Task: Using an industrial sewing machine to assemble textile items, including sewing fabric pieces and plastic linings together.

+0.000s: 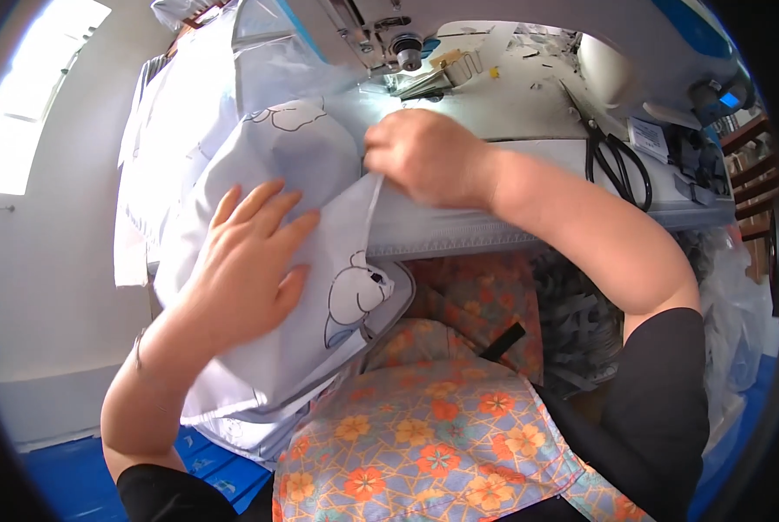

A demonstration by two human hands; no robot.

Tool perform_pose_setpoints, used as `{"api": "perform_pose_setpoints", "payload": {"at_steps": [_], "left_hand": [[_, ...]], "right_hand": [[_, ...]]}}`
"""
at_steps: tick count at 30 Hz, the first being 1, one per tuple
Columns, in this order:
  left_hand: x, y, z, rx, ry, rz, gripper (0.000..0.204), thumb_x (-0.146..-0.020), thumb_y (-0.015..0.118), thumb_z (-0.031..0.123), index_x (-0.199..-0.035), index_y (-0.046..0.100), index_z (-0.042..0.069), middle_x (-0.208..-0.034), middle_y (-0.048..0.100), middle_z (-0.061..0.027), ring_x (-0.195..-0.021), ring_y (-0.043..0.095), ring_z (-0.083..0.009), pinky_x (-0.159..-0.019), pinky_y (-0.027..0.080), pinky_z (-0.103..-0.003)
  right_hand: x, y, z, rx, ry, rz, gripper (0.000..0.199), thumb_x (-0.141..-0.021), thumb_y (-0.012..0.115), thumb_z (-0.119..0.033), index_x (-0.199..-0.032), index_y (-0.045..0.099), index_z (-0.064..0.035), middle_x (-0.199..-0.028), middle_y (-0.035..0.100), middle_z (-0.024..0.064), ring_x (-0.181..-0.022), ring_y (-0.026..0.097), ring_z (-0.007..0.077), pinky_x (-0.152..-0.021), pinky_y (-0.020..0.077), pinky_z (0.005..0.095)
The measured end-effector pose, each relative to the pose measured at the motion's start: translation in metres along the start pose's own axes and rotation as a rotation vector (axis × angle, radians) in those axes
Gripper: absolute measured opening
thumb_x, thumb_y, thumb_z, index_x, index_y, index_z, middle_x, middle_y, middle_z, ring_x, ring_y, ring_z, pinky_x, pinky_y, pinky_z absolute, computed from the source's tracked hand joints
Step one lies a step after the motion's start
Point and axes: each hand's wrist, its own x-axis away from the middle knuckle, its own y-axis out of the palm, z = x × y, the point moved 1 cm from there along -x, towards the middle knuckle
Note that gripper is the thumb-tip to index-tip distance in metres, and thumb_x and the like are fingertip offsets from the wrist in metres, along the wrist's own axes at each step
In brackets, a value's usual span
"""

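Note:
A large white fabric piece (294, 157) with cartoon animal outlines hangs over the table's front edge and down beside my lap. On top of it my left hand (250, 252) lies with its fingers spread. My right hand (416, 152) is closed in a pinch at the fabric's upper right edge, just in front of the needle area. Above both hands is the sewing machine (485, 22), its needle clamp and presser area lit from below. The tips of my right fingers are partly hidden behind the hand.
Black-handled scissors (616, 161) lie on the right of the sewing table (529, 161), beside a small white packet (648, 137). Thread scraps lie farther back. Under the table is a heap of grey fabric strips (572, 322). A floral apron (424, 426) covers my lap.

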Motion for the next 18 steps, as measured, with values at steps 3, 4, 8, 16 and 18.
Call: {"api": "perform_pose_setpoints", "payload": {"at_steps": [3,4,8,16,18], "left_hand": [[-0.014,0.033,-0.016,-0.133,-0.021,-0.069,0.056,-0.077,0.064,0.009,-0.132,0.058,0.004,-0.136,0.056,-0.0184,-0.136,0.045,-0.0376,-0.116,0.025,-0.062],[-0.023,0.037,-0.021,-0.219,-0.001,-0.125,0.058,-0.077,0.063,0.009,-0.135,0.056,0.005,-0.137,0.056,-0.0165,-0.136,0.046,-0.0357,-0.116,0.024,-0.063],[-0.053,0.042,-0.055,-0.273,-0.089,-0.120,0.061,-0.078,0.061,0.008,-0.139,0.053,0.008,-0.138,0.056,-0.0130,-0.136,0.047,-0.0300,-0.117,0.022,-0.064],[-0.085,0.038,-0.072,-0.347,-0.118,-0.155,0.045,-0.078,0.062,0.006,-0.122,0.065,0.005,-0.124,0.065,-0.0114,-0.122,0.059,-0.0236,-0.114,0.031,-0.051],[-0.079,0.028,-0.069,-0.261,-0.078,-0.035,0.033,-0.077,0.063,0.006,-0.109,0.069,0.004,-0.117,0.068,-0.0107,-0.115,0.062,-0.0249,-0.110,0.036,-0.046]], "right_hand": [[-0.009,0.013,-0.033,-0.054,-0.058,-0.024,0.011,-0.075,0.063,-0.008,-0.085,0.063,-0.0046,-0.087,0.062,0.0055,-0.078,0.063,0.0297,-0.069,0.0535,0.0383],[-0.011,0.015,-0.043,-0.057,-0.058,-0.015,0.011,-0.075,0.063,-0.009,-0.085,0.064,-0.0050,-0.085,0.062,0.0052,-0.077,0.063,0.0295,-0.069,0.0536,0.0385],[-0.011,0.013,-0.055,-0.122,0.174,0.075,0.019,-0.077,0.063,-0.011,-0.094,0.068,-0.0053,-0.089,0.070,0.0071,-0.077,0.068,0.0261,-0.068,0.0550,0.0380],[0.019,0.021,-0.055,-0.534,0.518,-0.023,0.022,-0.081,0.064,-0.004,-0.101,0.074,-0.0055,-0.102,0.074,0.0123,-0.097,0.071,0.0294,-0.088,0.0549,0.0409],[0.017,0.011,-0.055,-0.452,0.395,-0.041,0.023,-0.082,0.062,-0.003,-0.101,0.074,-0.0063,-0.107,0.074,0.0085,-0.108,0.068,0.0277,-0.102,0.0482,0.0487]]}}
